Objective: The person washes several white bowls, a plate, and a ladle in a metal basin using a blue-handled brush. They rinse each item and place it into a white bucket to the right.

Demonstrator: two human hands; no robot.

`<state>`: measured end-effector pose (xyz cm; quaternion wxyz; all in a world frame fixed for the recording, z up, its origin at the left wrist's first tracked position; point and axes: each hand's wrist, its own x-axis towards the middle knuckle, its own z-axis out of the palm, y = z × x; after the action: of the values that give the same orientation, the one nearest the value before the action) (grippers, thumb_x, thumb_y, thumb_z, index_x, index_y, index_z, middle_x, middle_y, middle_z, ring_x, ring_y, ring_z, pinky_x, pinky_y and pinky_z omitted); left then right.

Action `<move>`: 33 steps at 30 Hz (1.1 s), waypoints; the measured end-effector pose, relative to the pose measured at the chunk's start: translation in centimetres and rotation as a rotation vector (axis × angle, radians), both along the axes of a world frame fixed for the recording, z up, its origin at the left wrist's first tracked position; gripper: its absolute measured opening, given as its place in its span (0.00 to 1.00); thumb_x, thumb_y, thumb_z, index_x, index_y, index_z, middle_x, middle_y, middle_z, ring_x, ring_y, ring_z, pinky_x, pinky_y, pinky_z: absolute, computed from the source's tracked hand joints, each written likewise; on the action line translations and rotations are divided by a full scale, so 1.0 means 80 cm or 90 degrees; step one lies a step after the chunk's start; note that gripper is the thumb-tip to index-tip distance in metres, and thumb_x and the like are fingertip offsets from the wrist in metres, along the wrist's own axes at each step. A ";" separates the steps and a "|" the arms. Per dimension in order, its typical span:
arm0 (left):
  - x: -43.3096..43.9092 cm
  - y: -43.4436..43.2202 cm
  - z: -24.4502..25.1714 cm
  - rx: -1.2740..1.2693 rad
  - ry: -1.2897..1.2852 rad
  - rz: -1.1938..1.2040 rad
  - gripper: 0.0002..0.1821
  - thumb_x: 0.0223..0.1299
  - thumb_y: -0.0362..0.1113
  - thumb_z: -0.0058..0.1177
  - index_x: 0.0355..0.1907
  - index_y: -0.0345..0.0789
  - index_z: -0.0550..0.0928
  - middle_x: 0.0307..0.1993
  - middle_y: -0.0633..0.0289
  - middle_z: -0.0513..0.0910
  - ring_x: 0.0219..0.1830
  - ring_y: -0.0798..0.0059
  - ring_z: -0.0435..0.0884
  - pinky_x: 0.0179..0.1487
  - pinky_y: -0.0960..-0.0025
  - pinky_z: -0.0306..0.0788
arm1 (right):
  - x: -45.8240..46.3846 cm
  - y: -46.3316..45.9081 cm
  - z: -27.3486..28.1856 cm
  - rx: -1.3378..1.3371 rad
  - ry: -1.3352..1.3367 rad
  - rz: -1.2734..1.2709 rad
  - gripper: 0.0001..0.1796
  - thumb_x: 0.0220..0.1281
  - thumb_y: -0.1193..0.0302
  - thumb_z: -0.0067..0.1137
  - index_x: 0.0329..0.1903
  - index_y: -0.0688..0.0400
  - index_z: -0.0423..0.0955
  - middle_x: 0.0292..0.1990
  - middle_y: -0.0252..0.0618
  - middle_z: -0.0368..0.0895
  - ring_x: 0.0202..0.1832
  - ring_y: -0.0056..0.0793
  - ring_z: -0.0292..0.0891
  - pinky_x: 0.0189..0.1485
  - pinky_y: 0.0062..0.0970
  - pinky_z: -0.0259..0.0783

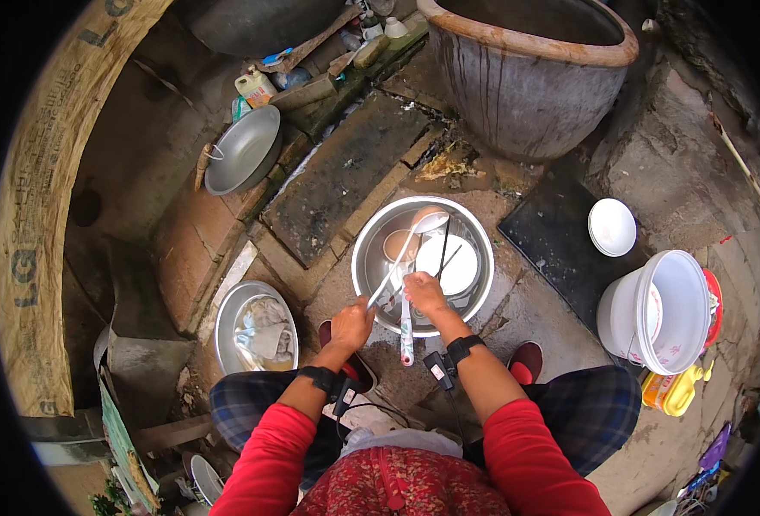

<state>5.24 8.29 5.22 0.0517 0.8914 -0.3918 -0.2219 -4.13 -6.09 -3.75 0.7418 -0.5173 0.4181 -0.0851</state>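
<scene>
A round metal basin (pixel 362 258) of water stands on the ground before me. My left hand (pixel 352 322) is closed on the handle of a white ladle (pixel 430 222), whose bowl is raised over the basin's far side. My right hand (pixel 423 291) is over the near part of the basin, by the upper end of a floral-patterned handle (pixel 407 335) that rests across the rim; its fingers are curled, and what they hold cannot be made out. In the basin lie a white bowl (pixel 460 261), brown bowls (pixel 400 246) and dark chopsticks (pixel 445 248).
A metal basin with wet cloths (pixel 267 329) stands left. On the right are stacked white bowls (pixel 612 227) on a black slab (pixel 547 238), a white bucket (pixel 680 313) and a yellow bottle (pixel 675 390). A large clay vat (pixel 528 90) and a tilted metal basin (pixel 244 151) lie farther off.
</scene>
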 end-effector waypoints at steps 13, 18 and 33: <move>0.043 0.020 -0.064 -0.040 0.119 0.163 0.17 0.53 0.47 0.48 0.39 0.37 0.77 0.36 0.45 0.79 0.42 0.49 0.77 0.46 0.54 0.69 | -0.039 -0.058 -0.116 -0.242 0.413 -0.221 0.28 0.49 0.71 0.51 0.53 0.75 0.59 0.45 0.62 0.71 0.50 0.53 0.69 0.56 0.36 0.64; 0.061 0.013 -0.071 -0.032 0.067 0.205 0.17 0.51 0.46 0.50 0.38 0.35 0.77 0.36 0.45 0.79 0.41 0.48 0.77 0.45 0.54 0.70 | -0.030 -0.059 -0.174 0.070 0.316 -0.238 0.25 0.52 0.70 0.49 0.50 0.73 0.60 0.41 0.61 0.74 0.46 0.51 0.73 0.51 0.36 0.68; 0.046 -0.013 -0.096 -0.081 -0.171 0.138 0.17 0.48 0.36 0.53 0.43 0.35 0.75 0.44 0.54 0.73 0.49 0.57 0.70 0.49 0.55 0.66 | -0.059 -0.089 0.001 -0.441 0.456 -0.091 0.24 0.55 0.76 0.42 0.56 0.60 0.54 0.36 0.62 0.75 0.37 0.58 0.74 0.41 0.46 0.69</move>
<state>8.94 7.25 -2.45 0.0788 0.9451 -0.3096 -0.0690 -8.81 -13.19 -3.64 0.3289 -0.7002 0.6277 -0.0866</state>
